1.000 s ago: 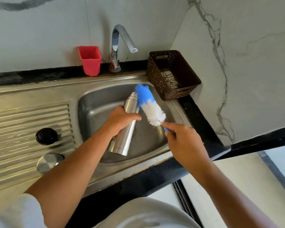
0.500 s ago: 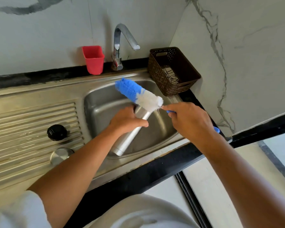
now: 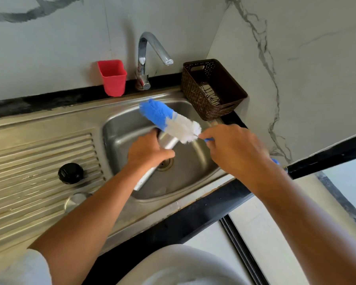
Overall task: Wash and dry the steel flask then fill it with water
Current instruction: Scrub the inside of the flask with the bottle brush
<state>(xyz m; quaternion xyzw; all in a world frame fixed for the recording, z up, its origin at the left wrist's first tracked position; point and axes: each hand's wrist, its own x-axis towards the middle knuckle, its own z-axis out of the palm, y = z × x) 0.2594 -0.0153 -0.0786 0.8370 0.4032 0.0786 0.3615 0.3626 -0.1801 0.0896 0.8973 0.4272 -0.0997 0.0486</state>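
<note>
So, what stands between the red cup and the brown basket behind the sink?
The steel tap stands between the red cup and the brown basket, as the head view shows.

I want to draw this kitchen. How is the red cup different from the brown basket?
The red cup has smooth solid walls; the brown basket has walls full of little holes. The red cup is narrow and stands left of the tap; the brown basket is wider and sits right of it. Both are open on top and stand by the back edge of the sink.
</note>
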